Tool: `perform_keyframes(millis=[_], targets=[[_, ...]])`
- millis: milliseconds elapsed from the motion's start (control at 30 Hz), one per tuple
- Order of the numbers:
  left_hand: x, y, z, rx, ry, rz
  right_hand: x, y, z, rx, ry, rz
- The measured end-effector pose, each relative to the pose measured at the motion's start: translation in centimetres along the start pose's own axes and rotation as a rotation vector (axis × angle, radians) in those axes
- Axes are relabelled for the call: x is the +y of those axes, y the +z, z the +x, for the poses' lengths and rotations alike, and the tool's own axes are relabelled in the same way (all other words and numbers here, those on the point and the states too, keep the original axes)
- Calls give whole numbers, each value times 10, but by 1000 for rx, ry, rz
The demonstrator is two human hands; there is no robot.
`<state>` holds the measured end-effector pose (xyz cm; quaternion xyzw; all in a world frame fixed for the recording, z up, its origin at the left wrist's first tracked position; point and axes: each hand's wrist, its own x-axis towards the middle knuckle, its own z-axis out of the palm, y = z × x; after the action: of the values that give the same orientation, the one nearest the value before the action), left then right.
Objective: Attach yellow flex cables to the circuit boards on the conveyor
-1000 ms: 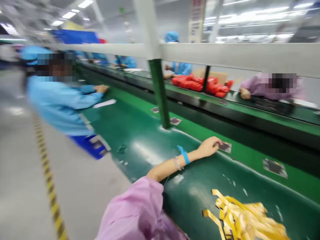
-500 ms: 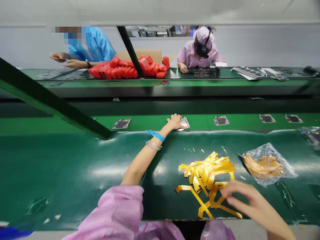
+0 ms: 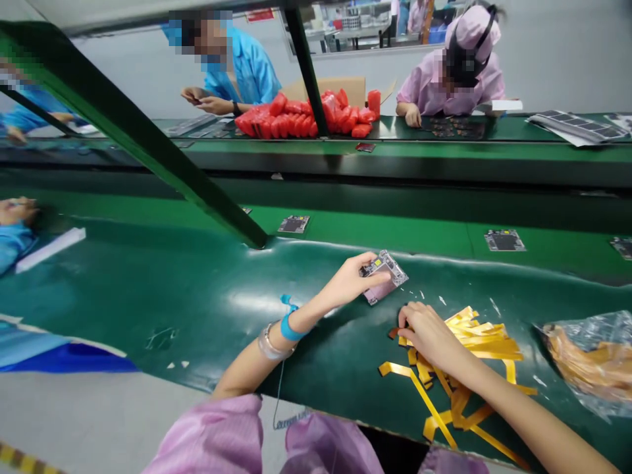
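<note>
My left hand (image 3: 353,280) is closed on a circuit board (image 3: 388,280), thumb across its face, and holds it tilted above the green mat. A blue strap and a clear bangle circle that wrist. Lower right, my right hand (image 3: 429,332) reaches over a heap of yellow flex cables (image 3: 486,342). Its thumb and fingertips are pinched at the heap's left end, on what looks like the end of one flex cable. The palm and forearm hide part of the heap.
More circuit boards (image 3: 504,240) lie along the bright green strip behind the mat. A plastic bag of flex cables (image 3: 587,362) sits at the right. A green post (image 3: 148,151) slants across the left. Beyond are co-workers and red wrapped bundles (image 3: 281,122).
My left hand has lifted the circuit board off the strip and drawn it nearer. From the heap's right side, my right hand has shifted to its left end. The view has turned left.
</note>
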<state>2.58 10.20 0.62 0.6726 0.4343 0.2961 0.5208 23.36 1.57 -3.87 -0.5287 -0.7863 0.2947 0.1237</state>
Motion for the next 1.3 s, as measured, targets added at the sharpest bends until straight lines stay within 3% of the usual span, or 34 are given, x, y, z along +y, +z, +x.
perform_keyframes(millis=[200, 400, 500, 733, 933, 1000, 1167, 1300], targets=[[-18, 6, -19, -63, -165, -146, 11, -18, -7, 2, -7, 140], [-4, 23, -37, -100, -162, -145, 4, -23, -23, 455, 198, 641], [7, 33, -51, -94, -137, -32, -11, -19, -32, 428, 231, 723], [16, 47, -72, -68, -129, 87, -22, -8, -43, 381, 286, 570], [19, 41, -66, -142, -198, 42, -24, -3, -47, 519, 26, 311], [23, 33, -61, -179, -228, -34, -24, -8, -49, 515, 31, 366], [31, 19, -50, -358, -293, -219, -25, -27, -52, 301, 233, 814], [31, 19, -48, -421, -307, -152, -28, -29, -54, 207, 231, 825]])
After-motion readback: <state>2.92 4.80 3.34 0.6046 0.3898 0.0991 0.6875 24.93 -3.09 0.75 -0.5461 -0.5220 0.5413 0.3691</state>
